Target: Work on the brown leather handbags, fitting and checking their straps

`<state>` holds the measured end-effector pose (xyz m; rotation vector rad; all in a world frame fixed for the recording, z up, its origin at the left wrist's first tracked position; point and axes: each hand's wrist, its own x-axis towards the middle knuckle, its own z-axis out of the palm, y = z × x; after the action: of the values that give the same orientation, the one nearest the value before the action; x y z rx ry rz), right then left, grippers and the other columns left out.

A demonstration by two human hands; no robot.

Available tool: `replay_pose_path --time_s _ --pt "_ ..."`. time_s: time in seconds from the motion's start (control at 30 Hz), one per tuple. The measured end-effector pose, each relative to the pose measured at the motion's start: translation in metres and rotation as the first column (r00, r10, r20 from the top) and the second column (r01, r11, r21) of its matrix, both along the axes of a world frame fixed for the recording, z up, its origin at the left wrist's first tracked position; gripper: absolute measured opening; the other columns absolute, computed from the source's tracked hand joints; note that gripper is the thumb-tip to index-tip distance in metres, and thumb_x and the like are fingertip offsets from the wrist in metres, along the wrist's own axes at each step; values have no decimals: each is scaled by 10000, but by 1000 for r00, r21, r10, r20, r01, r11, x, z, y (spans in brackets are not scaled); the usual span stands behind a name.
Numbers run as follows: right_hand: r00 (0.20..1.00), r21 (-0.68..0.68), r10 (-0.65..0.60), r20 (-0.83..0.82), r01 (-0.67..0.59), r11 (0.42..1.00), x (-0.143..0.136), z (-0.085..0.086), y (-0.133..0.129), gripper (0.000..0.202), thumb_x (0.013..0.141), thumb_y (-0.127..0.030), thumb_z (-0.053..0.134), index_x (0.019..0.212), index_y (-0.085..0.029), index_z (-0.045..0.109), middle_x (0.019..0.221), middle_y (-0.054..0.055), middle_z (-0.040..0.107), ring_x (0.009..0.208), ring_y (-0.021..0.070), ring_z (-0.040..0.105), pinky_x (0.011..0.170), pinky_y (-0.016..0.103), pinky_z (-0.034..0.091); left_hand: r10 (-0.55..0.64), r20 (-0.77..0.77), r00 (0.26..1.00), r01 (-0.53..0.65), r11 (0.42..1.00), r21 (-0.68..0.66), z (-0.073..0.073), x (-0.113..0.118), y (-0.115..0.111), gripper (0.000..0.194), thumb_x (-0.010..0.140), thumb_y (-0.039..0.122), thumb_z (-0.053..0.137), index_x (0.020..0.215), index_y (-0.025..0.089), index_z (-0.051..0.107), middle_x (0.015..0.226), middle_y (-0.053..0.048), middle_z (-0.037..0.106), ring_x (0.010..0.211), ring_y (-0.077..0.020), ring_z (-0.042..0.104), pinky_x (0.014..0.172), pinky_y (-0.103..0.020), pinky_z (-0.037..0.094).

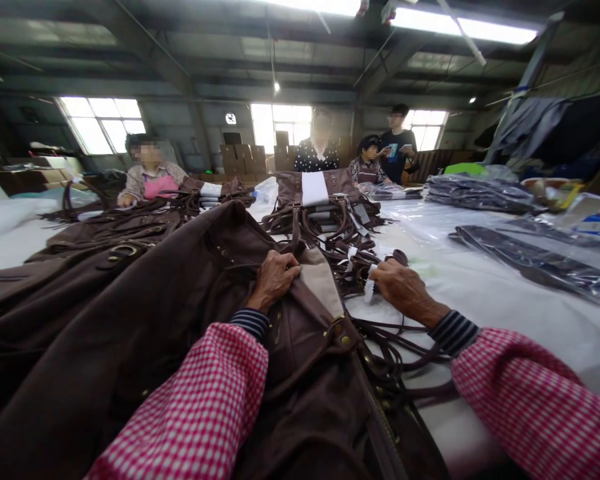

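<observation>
A large dark brown bag (180, 320) lies across the near table, its pale lining (323, 283) showing at the opening. My left hand (275, 277) is closed on the bag's edge beside that lining. To the right, my right hand (403, 287) has its fingers closed at a white serrated tag (370, 285), next to a heap of brown straps (350, 257). More thin brown straps (405, 360) trail below my right wrist. Brass fittings (343, 333) sit at the bag's corner, above a zipper edge.
Stacked brown bags (325, 193) with white paper stand ahead; others (105, 247) lie at left. Plastic-wrapped items (480, 192) rest on the white table (505, 313) at right. A person in a pink apron (153, 177) and several other people are beyond.
</observation>
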<state>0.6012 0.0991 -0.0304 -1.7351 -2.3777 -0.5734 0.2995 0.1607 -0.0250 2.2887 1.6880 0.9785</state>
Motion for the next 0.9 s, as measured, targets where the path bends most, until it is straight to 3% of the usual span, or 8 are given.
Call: replay_pose_path --time_s 0.2,0.43,0.63,0.9 --pt "998 7 3 58 -3 1000 -12 -2 -2 211 908 -51 484 888 -178 651 946 92 666 954 232 557 614 301 293 6 4 1000 -5 1000 -10 1 1 -2 132 844 310 661 888 222 747 925 -50 546 964 -219 582 840 -320 446" --pt "999 57 52 -8 -52 997 -9 -10 2 286 919 -48 470 1118 -179 629 997 77 694 928 215 588 668 298 329 9 4 1000 -8 1000 -22 0 1 -1 142 842 315 664 903 221 752 942 -53 556 962 -211 579 859 -307 450" --pt "999 91 41 9 -41 995 1 -9 4 288 937 -50 438 1114 -162 636 1001 91 695 937 224 593 686 301 340 -5 -10 1000 4 1000 -20 0 1 -1 156 847 320 654 907 216 754 912 -59 586 1010 -235 570 873 -317 452" --pt "994 75 105 -24 -103 992 -16 -12 8 300 958 -81 432 1160 -180 630 1003 71 678 922 201 609 679 278 347 30 -21 999 -30 999 -28 3 2 -3 147 845 293 635 892 203 741 890 -65 660 1001 -242 566 879 -329 445"
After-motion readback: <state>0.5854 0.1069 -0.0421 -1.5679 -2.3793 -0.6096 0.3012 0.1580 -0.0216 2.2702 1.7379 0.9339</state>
